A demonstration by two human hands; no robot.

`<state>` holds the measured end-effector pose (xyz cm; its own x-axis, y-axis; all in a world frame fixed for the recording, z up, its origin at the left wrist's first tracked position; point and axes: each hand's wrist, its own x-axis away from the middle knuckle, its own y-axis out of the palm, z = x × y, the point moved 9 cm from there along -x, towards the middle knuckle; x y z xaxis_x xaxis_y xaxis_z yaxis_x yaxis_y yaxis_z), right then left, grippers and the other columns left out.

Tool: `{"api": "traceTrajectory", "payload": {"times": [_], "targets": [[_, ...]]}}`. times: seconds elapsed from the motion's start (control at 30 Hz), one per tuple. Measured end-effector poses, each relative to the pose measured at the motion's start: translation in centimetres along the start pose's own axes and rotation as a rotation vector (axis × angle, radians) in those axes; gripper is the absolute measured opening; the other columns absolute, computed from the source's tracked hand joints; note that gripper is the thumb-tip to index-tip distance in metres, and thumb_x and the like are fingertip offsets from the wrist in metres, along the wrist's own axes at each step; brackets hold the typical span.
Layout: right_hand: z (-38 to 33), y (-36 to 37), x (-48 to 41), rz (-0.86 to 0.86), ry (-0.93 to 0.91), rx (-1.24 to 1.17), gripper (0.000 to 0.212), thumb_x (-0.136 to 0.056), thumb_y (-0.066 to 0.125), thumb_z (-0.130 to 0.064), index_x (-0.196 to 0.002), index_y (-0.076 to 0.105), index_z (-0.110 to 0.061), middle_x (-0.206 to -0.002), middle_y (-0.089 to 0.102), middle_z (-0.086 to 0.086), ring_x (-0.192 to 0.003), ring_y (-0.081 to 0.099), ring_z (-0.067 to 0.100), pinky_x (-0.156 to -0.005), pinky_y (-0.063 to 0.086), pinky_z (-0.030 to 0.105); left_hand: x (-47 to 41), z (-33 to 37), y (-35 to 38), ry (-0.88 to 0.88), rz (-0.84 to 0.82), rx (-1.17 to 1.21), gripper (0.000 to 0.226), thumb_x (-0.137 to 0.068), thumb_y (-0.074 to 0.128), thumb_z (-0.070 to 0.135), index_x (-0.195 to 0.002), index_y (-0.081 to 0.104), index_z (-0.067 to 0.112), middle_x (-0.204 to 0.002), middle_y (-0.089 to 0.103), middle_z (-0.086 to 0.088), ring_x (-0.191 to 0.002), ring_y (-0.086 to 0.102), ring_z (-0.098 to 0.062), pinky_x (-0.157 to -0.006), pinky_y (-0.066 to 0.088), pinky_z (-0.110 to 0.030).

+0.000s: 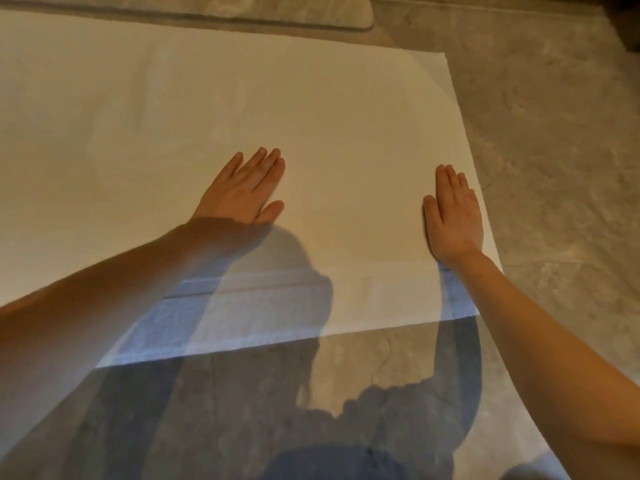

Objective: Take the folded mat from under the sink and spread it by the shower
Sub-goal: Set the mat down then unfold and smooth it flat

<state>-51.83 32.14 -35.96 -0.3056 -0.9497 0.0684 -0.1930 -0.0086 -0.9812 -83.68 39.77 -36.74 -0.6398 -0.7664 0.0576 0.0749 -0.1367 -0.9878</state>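
The mat is seen spread flat on the floor, white and smooth, with no fold left in the part that shows. Both hands are laid on it, palms down. The left hand is pressed on the middle of the mat with its fingers straight and slightly fanned and its thumb out to the side. The right hand is pressed just inside the right edge, with its fingers straight and held together. Nothing is gripped by either hand.

The far edge of the mat is seen running straight across the top of the view, and the far right corner lies square on the floor. The right edge slants down toward the right wrist, and the near right corner is partly covered by the right forearm. A stitched hem band is seen along the near edge. The left side of the mat is cut off by the frame.

A grey rug with a rounded corner lies just beyond the far edge, and a narrow strip of floor shows between the two at its right end. Bare mottled stone floor lies open to the right of the mat and in front of the near edge, where the person's shadow is cast over both floor and hem
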Motion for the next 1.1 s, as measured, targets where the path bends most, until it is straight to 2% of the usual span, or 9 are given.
{"api": "traceTrajectory", "payload": {"times": [0.13,0.23,0.33,0.4,0.47,0.63,0.77,0.93,1.1], "targets": [[-3.5,-1.7,1.2,0.054,0.071,-0.133,0.056,-0.103,0.022,-0.031,-0.155,0.014,-0.011,-0.163,0.013,0.007,-0.150,0.006,0.023,-0.122,0.005,0.039,2.6,1.0,-1.4,-0.003,-0.007,-0.009,0.062,-0.101,0.020,0.040,-0.155,0.010,0.009,-0.163,0.005,-0.007,-0.150,0.001,-0.021,-0.121,-0.003,-0.036],[-12.6,-1.2,5.2,0.054,-0.116,-0.254,0.057,-0.100,0.024,-0.028,-0.153,0.022,-0.007,-0.160,0.022,0.010,-0.149,0.014,0.027,-0.121,0.009,0.040,6.7,3.1,-1.3,0.042,-0.007,0.048,0.065,-0.100,0.013,0.042,-0.154,0.015,0.007,-0.163,0.008,-0.008,-0.150,0.004,-0.022,-0.122,0.000,-0.037],[-21.1,1.8,9.5,-0.036,-0.307,-0.260,0.055,-0.100,0.032,-0.023,-0.153,0.022,-0.009,-0.160,0.022,0.009,-0.149,0.013,0.026,-0.120,0.006,0.038,9.0,4.6,-0.2,0.041,-0.050,0.052,0.062,-0.098,0.021,0.036,-0.152,0.024,0.004,-0.160,0.019,-0.012,-0.149,0.014,-0.026,-0.122,0.007,-0.039],[-24.2,3.8,10.6,-0.091,-0.340,-0.255,0.055,-0.102,0.030,-0.024,-0.154,0.017,-0.015,-0.162,0.016,0.004,-0.150,0.007,0.021,-0.121,0.000,0.035,9.4,5.0,0.3,0.027,-0.050,0.028,0.060,-0.096,0.027,0.030,-0.148,0.032,0.001,-0.156,0.030,-0.017,-0.147,0.023,-0.029,-0.120,0.016,-0.043],[-24.7,5.1,10.7,-0.124,-0.342,-0.189,0.055,-0.103,0.024,-0.030,-0.155,0.012,-0.018,-0.163,0.012,0.001,-0.150,0.003,0.019,-0.122,0.001,0.037,9.6,4.9,0.6,0.022,-0.052,0.037,0.060,-0.096,0.029,0.029,-0.150,0.029,0.002,-0.157,0.026,-0.016,-0.148,0.019,-0.027,-0.120,0.016,-0.043],[-19.5,5.1,10.5,-0.100,-0.352,-0.081,0.056,-0.102,0.023,-0.033,-0.156,0.011,-0.018,-0.163,0.013,0.001,-0.150,0.006,0.020,-0.122,0.003,0.036,9.9,4.5,1.2,0.012,-0.057,0.016,0.062,-0.101,0.020,0.038,-0.154,0.013,0.007,-0.162,0.012,-0.010,-0.150,0.006,-0.021,-0.122,0.008,-0.040],[-11.2,3.7,9.5,-0.080,-0.246,-0.005,0.057,-0.101,0.021,-0.033,-0.156,0.011,-0.019,-0.163,0.013,0.001,-0.150,0.008,0.020,-0.121,0.006,0.037,9.9,4.1,1.6,-0.004,-0.051,0.051,0.062,-0.101,0.012,0.043,-0.155,0.004,0.013,-0.164,-0.001,-0.002,-0.150,-0.007,-0.013,-0.121,-0.003,-0.032],[-1.1,1.1,9.7,-0.054,-0.101,-0.012,0.057,-0.101,0.018,-0.032,-0.155,0.013,-0.015,-0.162,0.015,0.004,-0.149,0.010,0.023,-0.121,0.008,0.038,10.0,4.2,1.4,-0.004,-0.035,0.074,0.062,-0.102,0.014,0.042,-0.156,0.002,0.014,-0.164,-0.004,0.000,-0.149,-0.009,-0.011,-0.121,-0.002,-0.033],[3.7,-0.2,10.4,-0.025,-0.019,-0.036,0.057,-0.101,0.016,-0.030,-0.155,0.014,-0.011,-0.162,0.013,0.006,-0.150,0.008,0.023,-0.121,0.003,0.034,10.0,4.3,1.3,-0.006,-0.036,0.071,0.062,-0.102,0.014,0.042,-0.156,0.002,0.014,-0.164,-0.006,0.001,-0.149,-0.010,-0.011,-0.120,-0.005,-0.030]]}}
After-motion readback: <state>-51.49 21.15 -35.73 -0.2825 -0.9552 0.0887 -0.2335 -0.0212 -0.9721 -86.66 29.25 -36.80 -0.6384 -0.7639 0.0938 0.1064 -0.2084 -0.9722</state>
